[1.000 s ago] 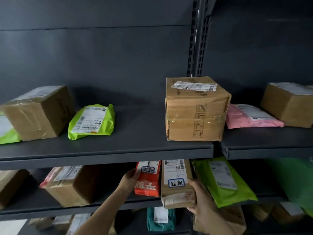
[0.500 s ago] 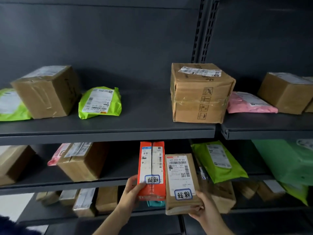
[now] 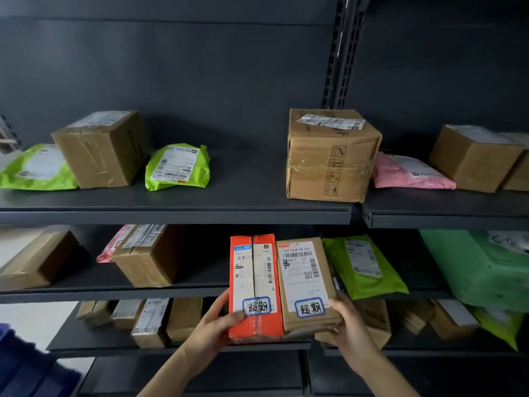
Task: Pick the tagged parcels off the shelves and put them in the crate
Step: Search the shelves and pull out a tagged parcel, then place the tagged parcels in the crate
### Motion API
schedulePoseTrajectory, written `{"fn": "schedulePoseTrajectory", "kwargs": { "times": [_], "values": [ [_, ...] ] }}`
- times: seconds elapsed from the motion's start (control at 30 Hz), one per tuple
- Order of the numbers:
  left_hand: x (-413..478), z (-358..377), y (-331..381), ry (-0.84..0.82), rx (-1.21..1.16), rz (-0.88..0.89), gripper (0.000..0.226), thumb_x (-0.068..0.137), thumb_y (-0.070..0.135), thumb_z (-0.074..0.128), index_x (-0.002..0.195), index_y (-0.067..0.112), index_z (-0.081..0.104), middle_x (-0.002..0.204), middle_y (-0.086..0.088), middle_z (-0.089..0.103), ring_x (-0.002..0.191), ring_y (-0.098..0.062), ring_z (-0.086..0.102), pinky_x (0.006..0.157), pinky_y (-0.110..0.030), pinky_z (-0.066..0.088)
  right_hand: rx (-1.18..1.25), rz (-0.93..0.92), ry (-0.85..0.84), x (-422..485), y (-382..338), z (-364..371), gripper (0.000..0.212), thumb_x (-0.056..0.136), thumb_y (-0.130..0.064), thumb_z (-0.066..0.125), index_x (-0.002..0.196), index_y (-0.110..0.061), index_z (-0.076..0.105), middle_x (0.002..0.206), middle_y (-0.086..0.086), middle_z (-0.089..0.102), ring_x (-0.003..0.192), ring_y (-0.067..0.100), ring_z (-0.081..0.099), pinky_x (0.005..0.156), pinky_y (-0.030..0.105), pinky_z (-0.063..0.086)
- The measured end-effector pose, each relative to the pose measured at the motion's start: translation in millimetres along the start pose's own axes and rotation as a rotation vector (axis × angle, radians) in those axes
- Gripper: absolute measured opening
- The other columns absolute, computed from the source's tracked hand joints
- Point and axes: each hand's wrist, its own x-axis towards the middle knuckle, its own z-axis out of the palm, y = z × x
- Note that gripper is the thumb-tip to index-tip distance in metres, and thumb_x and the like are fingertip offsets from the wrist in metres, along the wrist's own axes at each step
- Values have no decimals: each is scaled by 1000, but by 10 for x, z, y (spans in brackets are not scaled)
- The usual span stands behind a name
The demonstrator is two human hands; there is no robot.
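Two tagged parcels are held side by side in front of the dark shelves. My left hand (image 3: pixel 215 324) grips the orange-red box (image 3: pixel 255 287) at its lower left edge. My right hand (image 3: pixel 350 325) holds the brown paper parcel (image 3: pixel 305 283) at its lower right corner. Each parcel bears a white shipping label and a blue-bordered handwritten tag near its bottom. Both parcels are off the middle shelf (image 3: pixel 114 293) and touch each other. No crate is clearly visible.
The top shelf (image 3: pixel 171 216) carries brown boxes (image 3: pixel 329 156), green bags (image 3: pixel 177 167) and a pink bag (image 3: pixel 406 173). The middle shelf holds a brown box (image 3: pixel 148 256) and green bags (image 3: pixel 363 267). More boxes fill the lowest shelf. Something blue (image 3: pixel 25 365) sits at bottom left.
Both hands have drawn the two tagged parcels out from the middle shelf and toward me. The view has tilted up, so the shelves sit lower in the frame.
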Motion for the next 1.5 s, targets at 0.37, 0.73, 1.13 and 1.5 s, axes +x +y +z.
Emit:
{"fn": "schedulePoseTrajectory", "kwargs": {
  "times": [0.37,0.73,1.13,1.5],
  "values": [
    [-585,-27,156,92,52,123,86,57,37,79,133,33,41,118,-9,67,109,-31,63,89,-44,53,-30,-79,-152,-319,-111,239,43,70,-28,65,111,-24,56,101,9,73,98,25,66,77,34,48],
    [-1249,-319,125,332,-40,226,82,54,46,86,125,32,47,115,-4,69,105,-26,67,77,-36,57,-91,-127,-339,-506,16,823,37,69,-38,63,102,-24,58,93,5,73,90,20,66,74,32,49],
    [-2192,-832,46,602,-106,341,62,68,29,73,125,25,47,109,-4,72,98,-23,70,70,-28,58,-177,-62,-529,-748,335,1825,19,89,-32,54,103,-19,57,94,11,72,87,25,66,67,32,50],
    [-3107,-1749,34,740,-147,416,62,73,25,75,128,25,48,113,-6,70,101,-26,68,76,-34,57,-275,-43,-726,-1135,686,3127,35,75,-46,59,104,-26,59,90,2,75,89,22,69,73,37,51]
  ]
}}
